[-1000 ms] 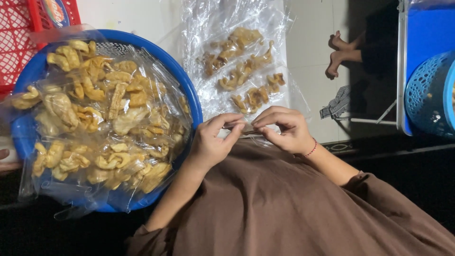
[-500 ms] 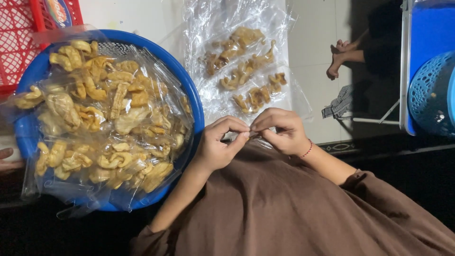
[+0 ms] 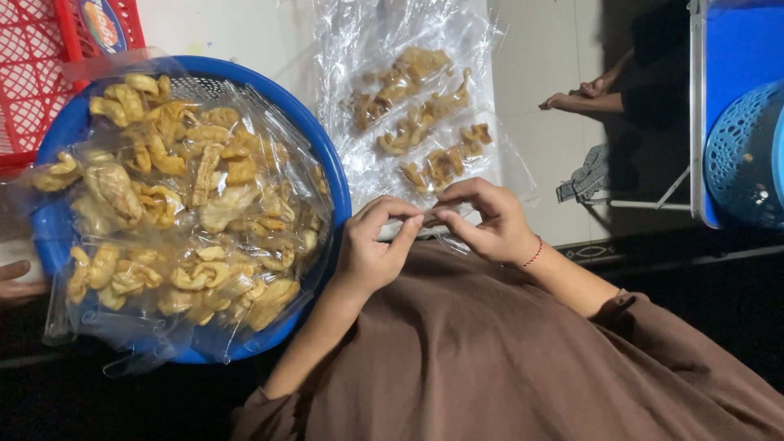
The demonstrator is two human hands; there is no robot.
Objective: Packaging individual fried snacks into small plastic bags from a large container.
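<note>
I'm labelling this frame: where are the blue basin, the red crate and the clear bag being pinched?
blue basin (image 3: 327,167), head view, right rim.
red crate (image 3: 37,73), head view, mesh wall.
clear bag (image 3: 392,122), head view, middle, over the snacks.

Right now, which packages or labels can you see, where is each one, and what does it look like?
Clear plastic bags: on the white surface past both hands, flat, transparent, holding golden fried snacks.
Bag edge: pinched between left hand and right hand.
Filled snack bags: piled in the blue round basket, left side.
Oval label: on the red crate, top left, multicoloured.
</note>
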